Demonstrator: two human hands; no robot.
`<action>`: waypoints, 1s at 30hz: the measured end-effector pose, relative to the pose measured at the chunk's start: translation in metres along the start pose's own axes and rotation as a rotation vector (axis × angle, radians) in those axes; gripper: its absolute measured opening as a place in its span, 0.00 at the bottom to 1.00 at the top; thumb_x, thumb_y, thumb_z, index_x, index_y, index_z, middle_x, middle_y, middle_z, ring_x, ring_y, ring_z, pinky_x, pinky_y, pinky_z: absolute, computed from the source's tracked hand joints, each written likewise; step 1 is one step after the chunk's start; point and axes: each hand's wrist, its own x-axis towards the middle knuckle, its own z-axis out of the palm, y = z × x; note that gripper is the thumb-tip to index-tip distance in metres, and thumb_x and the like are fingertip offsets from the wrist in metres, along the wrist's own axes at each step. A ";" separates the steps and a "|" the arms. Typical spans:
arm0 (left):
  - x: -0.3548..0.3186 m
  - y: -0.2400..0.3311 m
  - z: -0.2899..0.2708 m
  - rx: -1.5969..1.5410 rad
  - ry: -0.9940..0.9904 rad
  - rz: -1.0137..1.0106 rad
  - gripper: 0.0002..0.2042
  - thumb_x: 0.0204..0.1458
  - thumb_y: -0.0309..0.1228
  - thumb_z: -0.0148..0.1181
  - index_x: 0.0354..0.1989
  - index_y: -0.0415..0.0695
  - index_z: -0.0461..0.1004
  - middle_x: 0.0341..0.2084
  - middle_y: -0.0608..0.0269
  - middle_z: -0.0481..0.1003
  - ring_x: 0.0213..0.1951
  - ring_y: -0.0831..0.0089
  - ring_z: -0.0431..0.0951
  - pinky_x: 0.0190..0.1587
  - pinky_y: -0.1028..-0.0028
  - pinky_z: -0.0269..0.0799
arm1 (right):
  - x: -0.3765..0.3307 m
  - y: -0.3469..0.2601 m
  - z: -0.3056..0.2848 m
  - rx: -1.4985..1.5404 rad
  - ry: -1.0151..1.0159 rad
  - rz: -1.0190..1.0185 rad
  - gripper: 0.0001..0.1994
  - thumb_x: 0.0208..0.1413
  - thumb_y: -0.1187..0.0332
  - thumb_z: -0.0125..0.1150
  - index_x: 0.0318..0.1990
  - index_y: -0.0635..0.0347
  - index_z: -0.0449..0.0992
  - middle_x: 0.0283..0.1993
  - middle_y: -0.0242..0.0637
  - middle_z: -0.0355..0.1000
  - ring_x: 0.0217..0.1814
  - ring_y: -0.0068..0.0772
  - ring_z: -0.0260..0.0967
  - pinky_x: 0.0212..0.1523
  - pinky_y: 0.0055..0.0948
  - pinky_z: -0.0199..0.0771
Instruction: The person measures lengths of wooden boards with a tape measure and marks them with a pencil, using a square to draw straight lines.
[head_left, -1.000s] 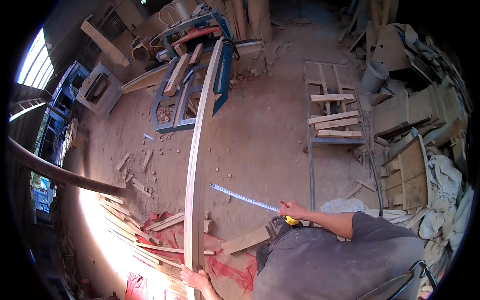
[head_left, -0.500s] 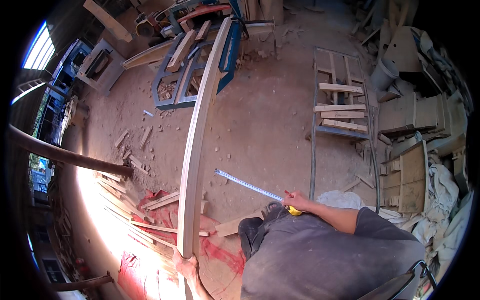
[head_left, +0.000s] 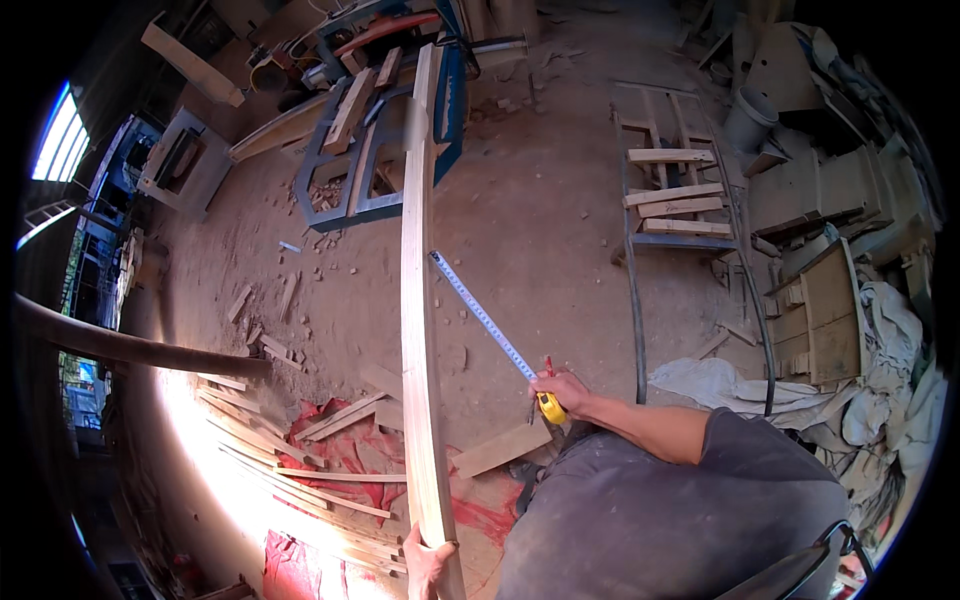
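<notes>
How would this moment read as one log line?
left hand: gripping long wooden beam | right hand: holding yellow tape measure, blade extended | background: wood pieces on metal frame

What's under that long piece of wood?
Under the long beam, the blue-grey machine shows at the far end and red sheeting near the left hand. Whatever the beam itself covers, I can't see.

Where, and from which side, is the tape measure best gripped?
By its yellow case, likely from the right, as the right hand does: the case is chunky, while the thin blade sticks out forward-left toward the long plank.
</notes>
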 end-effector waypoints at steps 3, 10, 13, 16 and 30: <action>-0.006 -0.013 0.002 -0.147 -0.169 -0.031 0.26 0.38 0.28 0.70 0.51 0.35 0.76 0.33 0.62 0.80 0.34 0.70 0.78 0.42 0.71 0.75 | 0.012 0.006 0.057 0.135 -0.064 -0.025 0.14 0.70 0.61 0.55 0.37 0.61 0.78 0.35 0.38 0.79 0.35 0.32 0.79 0.38 0.34 0.79; -0.011 -0.041 -0.005 -0.336 -0.365 -0.116 0.25 0.38 0.29 0.70 0.50 0.36 0.77 0.31 0.63 0.79 0.33 0.72 0.77 0.41 0.72 0.74 | 0.022 0.009 0.133 0.539 -0.132 0.076 0.15 0.73 0.59 0.49 0.41 0.61 0.75 0.35 0.45 0.78 0.37 0.41 0.80 0.42 0.39 0.81; -0.009 -0.050 -0.009 -0.397 -0.404 -0.150 0.25 0.38 0.29 0.70 0.49 0.36 0.77 0.31 0.64 0.79 0.32 0.72 0.77 0.40 0.72 0.74 | 0.030 0.020 0.142 0.665 -0.145 0.081 0.15 0.73 0.58 0.50 0.41 0.61 0.75 0.32 0.43 0.77 0.35 0.41 0.79 0.43 0.43 0.82; -0.010 -0.060 -0.010 -0.443 -0.425 -0.179 0.25 0.38 0.29 0.70 0.49 0.37 0.77 0.31 0.64 0.78 0.32 0.73 0.77 0.39 0.72 0.74 | 0.036 0.027 0.142 0.636 -0.059 0.132 0.15 0.73 0.58 0.50 0.41 0.61 0.75 0.33 0.42 0.76 0.35 0.42 0.78 0.48 0.47 0.83; -0.026 -0.082 0.005 -0.719 -0.392 -0.332 0.19 0.37 0.31 0.71 0.40 0.43 0.75 0.25 0.72 0.73 0.25 0.80 0.72 0.30 0.78 0.67 | 0.034 0.018 0.146 0.616 -0.113 0.139 0.16 0.72 0.59 0.51 0.37 0.62 0.77 0.33 0.40 0.75 0.37 0.40 0.78 0.47 0.44 0.84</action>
